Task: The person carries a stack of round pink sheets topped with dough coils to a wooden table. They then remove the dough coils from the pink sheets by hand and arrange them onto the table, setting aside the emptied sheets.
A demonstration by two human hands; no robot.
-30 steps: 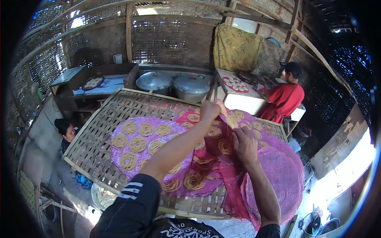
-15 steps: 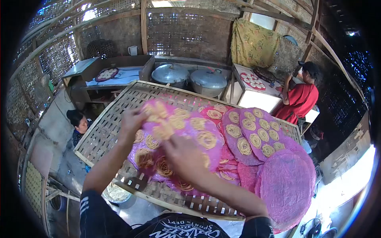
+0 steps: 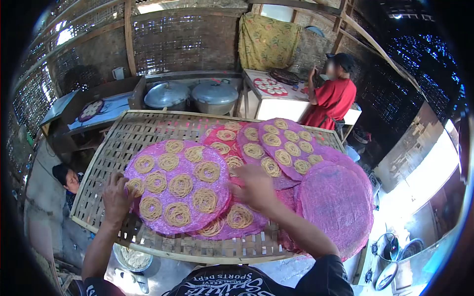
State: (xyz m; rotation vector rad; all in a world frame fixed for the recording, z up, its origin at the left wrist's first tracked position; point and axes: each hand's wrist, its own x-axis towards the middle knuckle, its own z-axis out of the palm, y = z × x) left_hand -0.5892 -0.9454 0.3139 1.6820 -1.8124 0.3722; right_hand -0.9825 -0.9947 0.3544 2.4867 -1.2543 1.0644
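Note:
A round purple mesh mat (image 3: 190, 165) carrying several coiled nests of pale yellow noodles (image 3: 180, 186) lies over other mats on a slatted bamboo rack. My left hand (image 3: 117, 197) is closed on the mat's left edge, fingers curled at the rim. Beside its right edge is my right hand (image 3: 255, 190), smeared by motion, so its fingers and any contact do not show clearly. Partly covered below is another purple mat with noodle nests (image 3: 240, 216). To the right, overlapping pink and purple mats bear more nests, next to a stack of bare purple mats (image 3: 336, 202).
The bamboo rack (image 3: 143, 126) has a raised wooden rim. Two lidded metal pots (image 3: 215, 93) stand behind it. A person in red (image 3: 333, 98) works at a back-right table; another person (image 3: 70, 182) is low at left. A bowl of pale contents (image 3: 133, 257) sits below the front edge.
The noodle-covered mat, raised and tilted before, now lies flat on the rack's left part. My left hand has come down to its left edge; my right hand has moved to its right side. The view has shifted.

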